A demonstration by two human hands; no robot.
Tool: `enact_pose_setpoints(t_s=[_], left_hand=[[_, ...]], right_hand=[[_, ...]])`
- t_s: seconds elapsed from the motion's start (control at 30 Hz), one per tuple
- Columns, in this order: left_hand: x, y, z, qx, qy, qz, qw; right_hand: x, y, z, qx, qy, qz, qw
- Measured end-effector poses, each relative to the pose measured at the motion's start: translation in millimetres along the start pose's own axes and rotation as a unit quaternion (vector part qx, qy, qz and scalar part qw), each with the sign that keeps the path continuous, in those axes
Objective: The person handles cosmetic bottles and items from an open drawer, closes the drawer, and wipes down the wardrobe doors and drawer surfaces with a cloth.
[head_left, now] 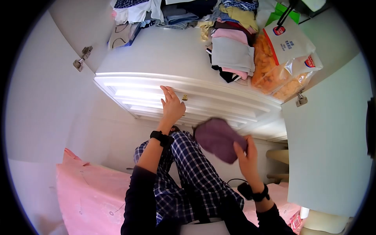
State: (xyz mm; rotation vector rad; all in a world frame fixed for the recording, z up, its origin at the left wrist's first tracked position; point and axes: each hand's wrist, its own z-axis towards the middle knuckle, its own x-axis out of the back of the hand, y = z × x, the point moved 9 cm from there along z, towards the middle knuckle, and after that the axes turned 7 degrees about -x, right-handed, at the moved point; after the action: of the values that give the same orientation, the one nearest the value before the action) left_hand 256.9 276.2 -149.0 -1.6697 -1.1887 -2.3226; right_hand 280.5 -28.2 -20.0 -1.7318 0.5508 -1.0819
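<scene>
My left hand (172,106) is at the white drawer front (219,100), beside a small brass knob (185,97). Its fingers are stretched out and hold nothing; I cannot tell whether they touch the panel. In my right hand (247,157), a flat purple cloth item (217,139) is pinched at its right end between thumb and fingers. It hangs over my knees, slightly blurred, and its exact kind does not show.
On the shelf above the drawers are a stack of folded clothes (233,53), more clothing (176,17) and a bag of orange snacks (270,62). Cabinet doors stand open at left (43,86) and right (329,137). Pink fabric (92,188) lies behind my legs.
</scene>
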Motion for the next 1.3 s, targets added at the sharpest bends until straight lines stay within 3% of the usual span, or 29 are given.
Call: enact_pose_setpoints(t_s=[0.07, 0.17, 0.2, 0.27, 0.33, 0.4, 0.5, 0.6, 0.63, 0.73, 0.8, 0.83, 0.93, 0.97, 1.1, 1.2, 1.3], left_hand=[[5, 1, -2, -0.016, 0.026, 0.008, 0.999], [50, 27, -15, -0.011, 0.020, -0.181, 0.983], [68, 40, -20, -0.097, 0.042, -0.162, 0.981], [99, 63, -37, -0.265, 0.085, -0.119, 0.953], [131, 82, -52, -0.315, 0.153, -0.046, 0.936], [159, 93, -65, -0.359, 0.198, 0.016, 0.912], [182, 83, -70, -0.349, 0.208, 0.069, 0.911], [201, 67, -73, -0.341, 0.249, 0.120, 0.899], [208, 64, -73, -0.347, 0.276, 0.143, 0.885], [227, 61, -87, -0.336, 0.279, 0.170, 0.883], [236, 62, -101, -0.335, 0.253, 0.146, 0.896], [233, 63, -108, -0.345, 0.194, 0.122, 0.910], [217, 81, -128, -0.360, 0.149, 0.100, 0.916], [205, 86, -134, -0.353, 0.126, 0.114, 0.920], [218, 125, -156, -0.352, 0.143, 0.054, 0.924], [235, 155, -178, -0.392, 0.180, -0.059, 0.900], [250, 188, -195, -0.413, 0.139, -0.114, 0.893]], right_hand=[[-5, -17, 30, 0.050, 0.014, 0.084, 0.995], [-14, -64, 73, 0.160, 0.093, 0.212, 0.960], [-19, -80, 84, 0.206, 0.132, 0.276, 0.930], [-41, -92, 111, 0.310, 0.164, 0.235, 0.907], [-91, -109, 133, 0.418, 0.170, -0.004, 0.892], [-154, -106, 163, 0.440, 0.100, -0.210, 0.867], [-199, -114, 186, 0.429, 0.080, -0.202, 0.877], [-239, -125, 154, 0.444, -0.003, -0.150, 0.883], [-249, -127, 134, 0.488, -0.042, -0.123, 0.863], [-278, -107, 88, 0.409, -0.180, -0.086, 0.891], [-267, -108, 55, 0.406, -0.190, -0.088, 0.890], [-261, -110, 44, 0.402, -0.193, -0.088, 0.891], [-231, -113, 33, 0.326, -0.250, 0.062, 0.910], [-215, -112, 37, 0.258, -0.242, 0.088, 0.931], [-150, -145, 4, 0.362, -0.161, 0.049, 0.917], [-107, -155, -21, 0.188, -0.220, 0.158, 0.944], [-66, -163, -49, 0.175, -0.273, 0.177, 0.929]])
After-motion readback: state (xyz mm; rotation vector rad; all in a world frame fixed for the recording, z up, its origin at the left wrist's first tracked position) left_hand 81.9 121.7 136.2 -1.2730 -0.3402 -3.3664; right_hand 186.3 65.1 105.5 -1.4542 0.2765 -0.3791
